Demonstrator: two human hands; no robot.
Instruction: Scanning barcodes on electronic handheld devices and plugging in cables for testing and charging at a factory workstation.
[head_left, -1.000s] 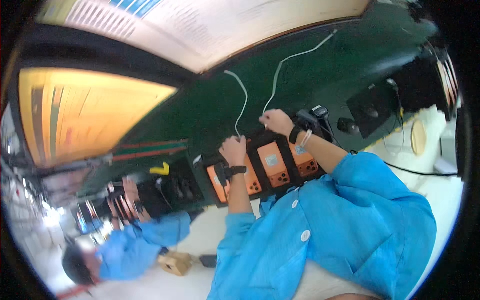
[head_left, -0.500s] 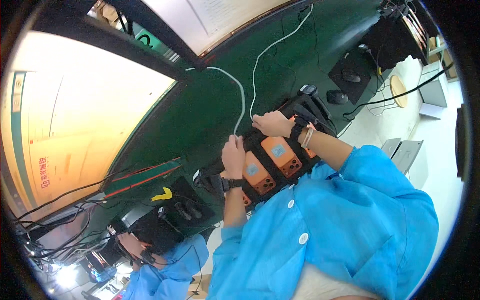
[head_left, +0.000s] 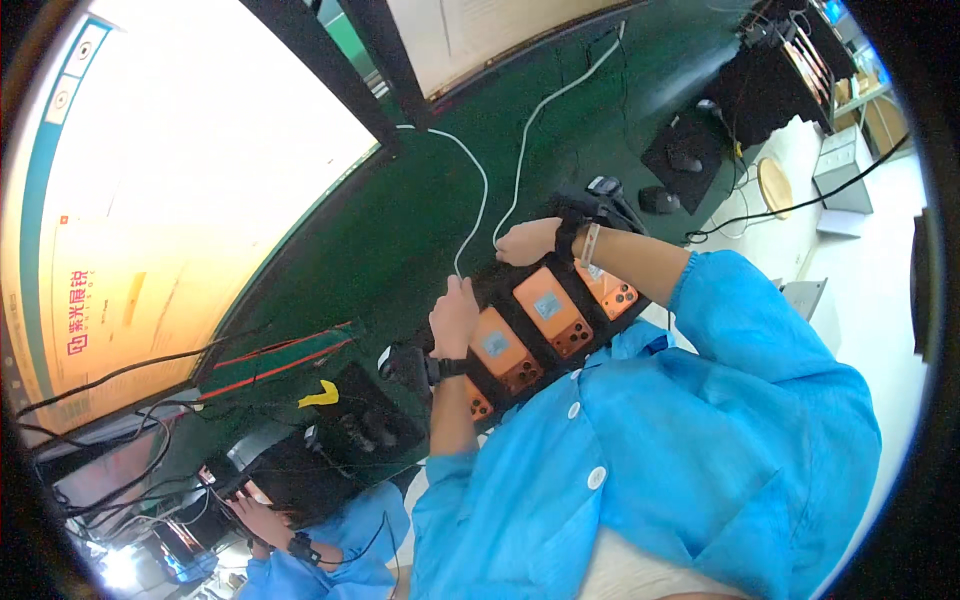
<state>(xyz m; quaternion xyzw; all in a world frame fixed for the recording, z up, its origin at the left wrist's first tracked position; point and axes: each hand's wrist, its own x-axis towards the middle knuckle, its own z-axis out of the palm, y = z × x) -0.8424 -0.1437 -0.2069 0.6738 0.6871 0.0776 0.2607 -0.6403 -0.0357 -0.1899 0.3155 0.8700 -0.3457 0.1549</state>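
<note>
A row of orange phones, among them one near the middle (head_left: 550,300) and one beside it (head_left: 500,345), lies in a black tray (head_left: 530,345) close to my body. My left hand (head_left: 456,318), at the tray's far left edge, is closed with its fingertips on the end of a white cable (head_left: 484,180). To its right, my right hand (head_left: 528,243) pinches another white cable (head_left: 522,155) above the far side of the tray. The cable ends and any plugs are hidden by my fingers. Black devices are strapped on both wrists.
Two large screens, a lit one (head_left: 200,190) at left and another (head_left: 500,35) at the top, stand on the green mat (head_left: 330,250). Mice (head_left: 658,200) lie at right. At lower left a co-worker's hand (head_left: 262,522) works beside cables; a yellow piece (head_left: 319,394) lies nearby.
My right hand has shifted left and slightly down, baring more of the rightmost phone. My left hand has moved a little left and down. Both keep their cables; the whole view has shifted slightly.
</note>
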